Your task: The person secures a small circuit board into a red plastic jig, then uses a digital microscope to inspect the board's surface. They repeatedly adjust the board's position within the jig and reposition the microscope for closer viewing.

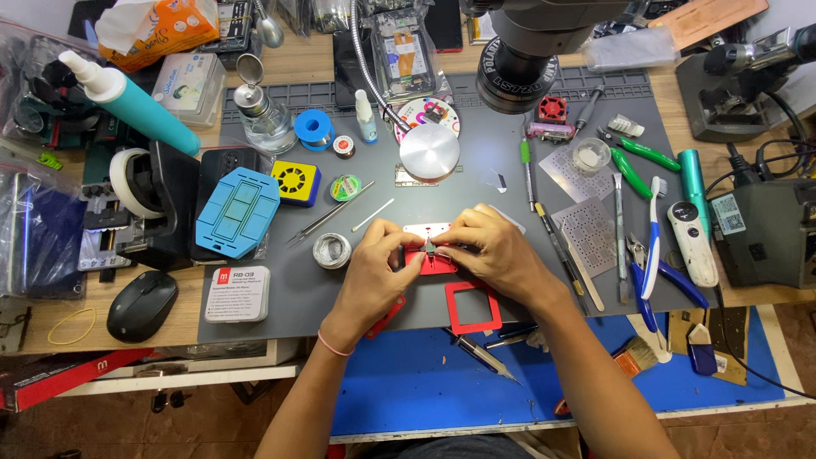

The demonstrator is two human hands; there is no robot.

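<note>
Grey work mat [510,170] covers most of the desk, blue mat [408,382] at 6 o'clock under the forearms. Microscope head [531,51] at 12 o'clock. Blue plastic jig [238,212] at 9 o'clock of the hands, black mouse [142,306] at 8 o'clock, off the mat. Red square frame [473,306] lies at 5 o'clock, just beside the right wrist.

Left hand [374,272] and right hand [493,251] meet at centre over a red fixture [433,262] flat on the grey mat. Fingertips of both pinch narrow on a small metal part [430,247] on top of the fixture; part too small to tell more. Solder wire coil [331,250] at 9 o'clock, just beside the left hand.
</note>
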